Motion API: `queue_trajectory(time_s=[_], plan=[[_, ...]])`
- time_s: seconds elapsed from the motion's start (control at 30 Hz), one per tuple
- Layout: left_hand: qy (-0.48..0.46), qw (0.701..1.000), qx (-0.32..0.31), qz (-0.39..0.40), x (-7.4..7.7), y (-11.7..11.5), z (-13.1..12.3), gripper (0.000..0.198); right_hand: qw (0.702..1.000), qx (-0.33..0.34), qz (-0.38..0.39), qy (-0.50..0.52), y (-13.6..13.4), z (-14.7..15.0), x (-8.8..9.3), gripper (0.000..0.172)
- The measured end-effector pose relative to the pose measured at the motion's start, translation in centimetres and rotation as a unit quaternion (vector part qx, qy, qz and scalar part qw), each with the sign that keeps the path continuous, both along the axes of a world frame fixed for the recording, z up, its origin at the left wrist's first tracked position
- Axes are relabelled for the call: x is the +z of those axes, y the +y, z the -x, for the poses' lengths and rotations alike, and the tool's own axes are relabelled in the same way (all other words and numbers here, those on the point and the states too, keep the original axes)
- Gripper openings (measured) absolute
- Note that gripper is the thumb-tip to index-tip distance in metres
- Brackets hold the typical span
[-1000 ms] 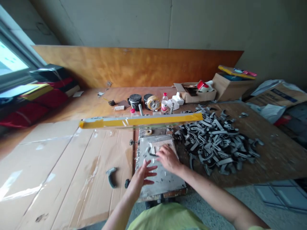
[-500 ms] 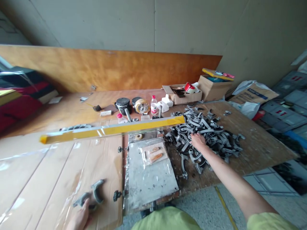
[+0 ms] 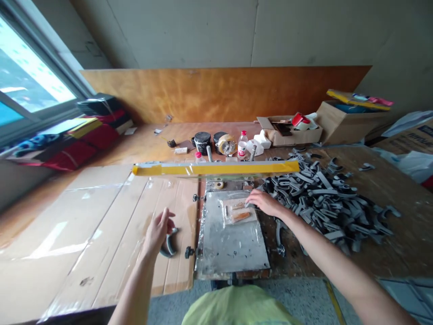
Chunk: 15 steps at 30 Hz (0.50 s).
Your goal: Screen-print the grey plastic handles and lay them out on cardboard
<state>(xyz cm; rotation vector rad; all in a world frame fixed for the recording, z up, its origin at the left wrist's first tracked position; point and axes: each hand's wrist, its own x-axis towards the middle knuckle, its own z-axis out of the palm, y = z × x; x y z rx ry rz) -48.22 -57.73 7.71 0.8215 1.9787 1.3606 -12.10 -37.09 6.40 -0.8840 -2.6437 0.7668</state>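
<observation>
My left hand (image 3: 161, 228) hovers above the cardboard sheet (image 3: 111, 239), fingers apart and holding nothing that I can see. Just below and beside it lies a curved grey part (image 3: 171, 246), partly covered by the hand. Over the upper right of the metal plate (image 3: 233, 248), my right hand (image 3: 265, 202) is closed with a small bit of a grey part (image 3: 249, 204) showing at the fingertips; most of that part is hidden. Near those fingertips are brown pieces (image 3: 241, 216) on a plastic-covered pad. A large pile of grey curved parts (image 3: 324, 198) spreads to the right.
A yellow-taped bar (image 3: 216, 169) spans behind the plate. Behind it stand black tubs (image 3: 203, 142), a tape roll (image 3: 226, 145), a red-capped bottle (image 3: 242, 145) and an open carton (image 3: 294, 135). Black knobs (image 3: 189, 252) stick out at the plate's left.
My right hand has left the pile and moved left to the plate. My left hand has lifted off a grey part on the cardboard. The head view has turned left.
</observation>
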Motion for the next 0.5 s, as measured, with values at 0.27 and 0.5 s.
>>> queue_trajectory(time_s=[0.27, 0.5], plan=[[-0.099, 0.957, -0.025, -0.272, 9.1, 6.9, -5.0, 0.039, 0.992, 0.085, 0.079, -0.042, -0.6, 9.2, -3.4, 0.018], [-0.096, 0.964, 0.001, -0.248, 9.8, 7.3, -5.3, 0.036, 0.996, 0.003, -0.085, -0.011, -4.9, 7.0, -5.7, 0.031]])
